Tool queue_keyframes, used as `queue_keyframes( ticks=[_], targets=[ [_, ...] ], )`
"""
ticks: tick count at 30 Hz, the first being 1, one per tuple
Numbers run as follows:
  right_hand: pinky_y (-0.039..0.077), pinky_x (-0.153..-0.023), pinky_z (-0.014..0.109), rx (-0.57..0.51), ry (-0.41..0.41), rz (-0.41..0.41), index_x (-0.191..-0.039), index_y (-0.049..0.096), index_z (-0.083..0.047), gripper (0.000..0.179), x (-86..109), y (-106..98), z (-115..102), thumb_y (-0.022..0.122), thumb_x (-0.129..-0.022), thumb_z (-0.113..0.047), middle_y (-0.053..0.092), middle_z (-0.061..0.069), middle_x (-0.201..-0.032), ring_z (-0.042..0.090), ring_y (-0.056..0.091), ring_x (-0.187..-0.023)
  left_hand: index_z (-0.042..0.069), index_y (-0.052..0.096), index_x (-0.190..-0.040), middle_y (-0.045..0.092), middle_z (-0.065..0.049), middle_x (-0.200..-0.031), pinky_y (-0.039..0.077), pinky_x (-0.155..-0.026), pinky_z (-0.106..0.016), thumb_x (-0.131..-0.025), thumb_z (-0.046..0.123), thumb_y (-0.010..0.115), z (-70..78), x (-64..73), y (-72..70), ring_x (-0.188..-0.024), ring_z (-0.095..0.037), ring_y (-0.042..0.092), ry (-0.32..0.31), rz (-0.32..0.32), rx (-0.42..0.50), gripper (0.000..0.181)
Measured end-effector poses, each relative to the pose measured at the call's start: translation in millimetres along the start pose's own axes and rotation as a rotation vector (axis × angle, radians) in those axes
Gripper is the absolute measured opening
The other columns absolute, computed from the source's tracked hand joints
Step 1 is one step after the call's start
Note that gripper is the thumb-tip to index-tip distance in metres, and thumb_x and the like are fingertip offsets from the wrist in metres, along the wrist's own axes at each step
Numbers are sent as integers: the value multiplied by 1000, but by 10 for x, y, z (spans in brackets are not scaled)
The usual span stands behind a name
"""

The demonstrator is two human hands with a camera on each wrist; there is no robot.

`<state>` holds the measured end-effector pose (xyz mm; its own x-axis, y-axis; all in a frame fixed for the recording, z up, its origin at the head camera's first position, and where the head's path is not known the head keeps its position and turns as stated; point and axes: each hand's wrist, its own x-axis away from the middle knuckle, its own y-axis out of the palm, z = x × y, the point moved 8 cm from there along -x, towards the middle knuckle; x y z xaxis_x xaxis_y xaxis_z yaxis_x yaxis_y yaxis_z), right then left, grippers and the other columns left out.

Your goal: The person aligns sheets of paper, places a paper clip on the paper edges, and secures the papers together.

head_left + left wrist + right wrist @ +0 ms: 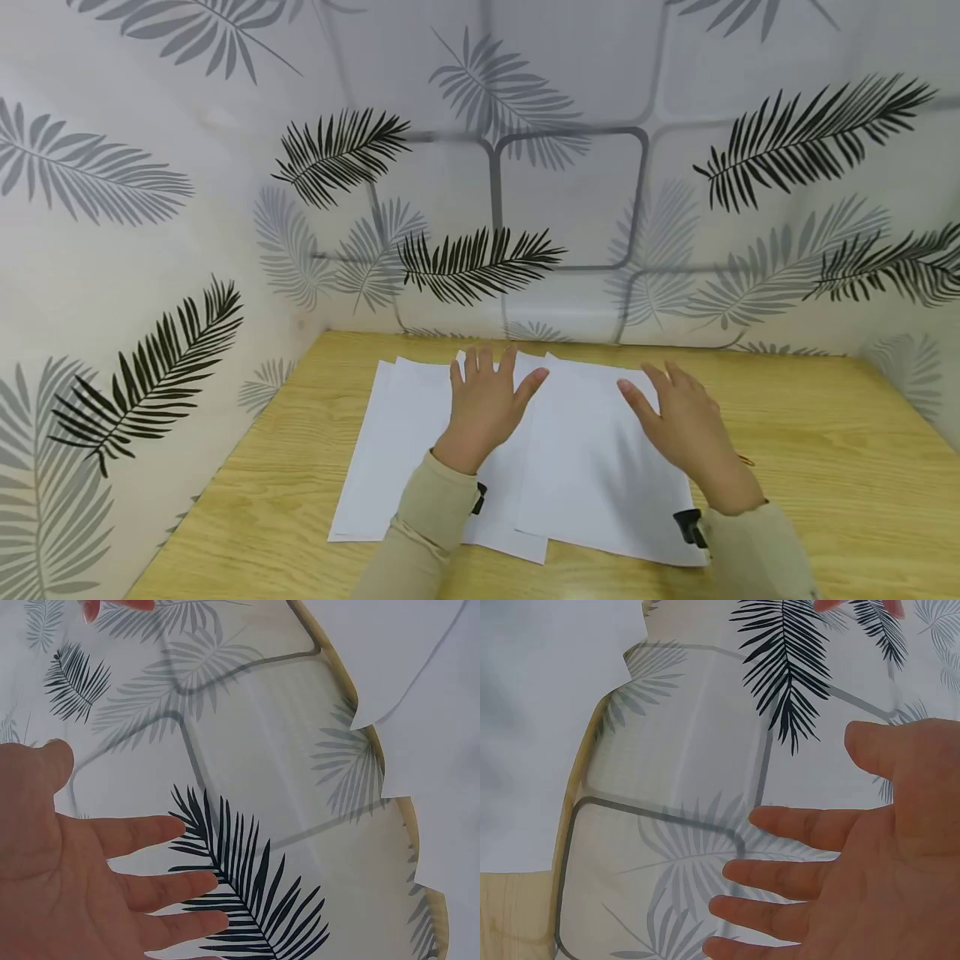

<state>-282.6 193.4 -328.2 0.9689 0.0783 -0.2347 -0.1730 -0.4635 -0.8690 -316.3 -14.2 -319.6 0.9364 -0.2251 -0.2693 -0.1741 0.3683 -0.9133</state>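
Observation:
Several white paper sheets lie overlapping on the table, with a left group [397, 442] and a right sheet [570, 467] partly over it. My left hand [486, 408] hovers above the left sheets, fingers spread and holding nothing. Over the right sheet's right edge is my right hand [688, 429], its fingers also spread; a shadow falls on the paper below. The left wrist view shows the left palm [52, 877] facing the camera with straight fingers. Likewise the right palm [885, 862] appears bare in the right wrist view.
A small orange-gold object [746, 460] peeks out beside the right wrist, mostly hidden by it. The wood-grain table [262, 475] meets a leaf-patterned curtain [555, 200] at its back edge and left side. Black wrist pieces [688, 527] show at the sleeves.

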Motion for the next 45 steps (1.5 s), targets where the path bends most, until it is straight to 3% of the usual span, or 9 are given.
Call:
queue_keyframes(
  ticks=[5, 9, 19, 36, 45],
  targets=[
    [27, -93, 74, -28, 43, -34, -139, 39, 12, 72, -9, 19, 50, 35, -103, -49, 28, 41, -142, 61, 28, -126, 5, 47, -140, 45, -26, -137, 23, -107, -61, -99, 56, 35, -101, -9, -62, -131, -45, 35, -32, 71, 26, 67],
    [28, -94, 73, -58, 71, -63, -137, 40, 14, 74, -15, 50, 102, 32, -103, -50, 31, 42, -139, 62, 30, -124, 1, 48, -137, 47, -27, -134, 24, -106, -61, -100, 55, 36, -197, -8, -89, -129, -45, 38, -62, 92, 41, 67],
    [33, -99, 63, -136, 95, -132, -128, 43, 23, 76, -57, 118, 201, 30, -104, -48, 43, 41, -131, 56, 36, -124, -1, 48, -137, 48, -28, -133, 25, -105, -61, -100, 55, 34, -423, -10, -89, -127, -46, 38, -123, 77, 54, 69],
    [36, -98, 61, -126, 155, -241, -128, 41, 25, 80, -98, 201, 362, 24, -104, -50, 44, 41, -130, 55, 41, -121, -1, 46, -138, 46, -31, -134, 27, -104, -61, -100, 55, 32, -734, -20, -58, -125, -49, 40, -196, 42, 33, 69],
    [37, -98, 60, -91, 204, -349, -128, 37, 27, 80, -99, 298, 415, 28, -104, -48, 39, 43, -132, 55, 41, -121, -10, 39, -138, 39, -39, -132, 31, -99, -63, -101, 42, 44, -1104, 24, -45, -124, -55, 36, -283, -22, 7, 65]
  ],
)
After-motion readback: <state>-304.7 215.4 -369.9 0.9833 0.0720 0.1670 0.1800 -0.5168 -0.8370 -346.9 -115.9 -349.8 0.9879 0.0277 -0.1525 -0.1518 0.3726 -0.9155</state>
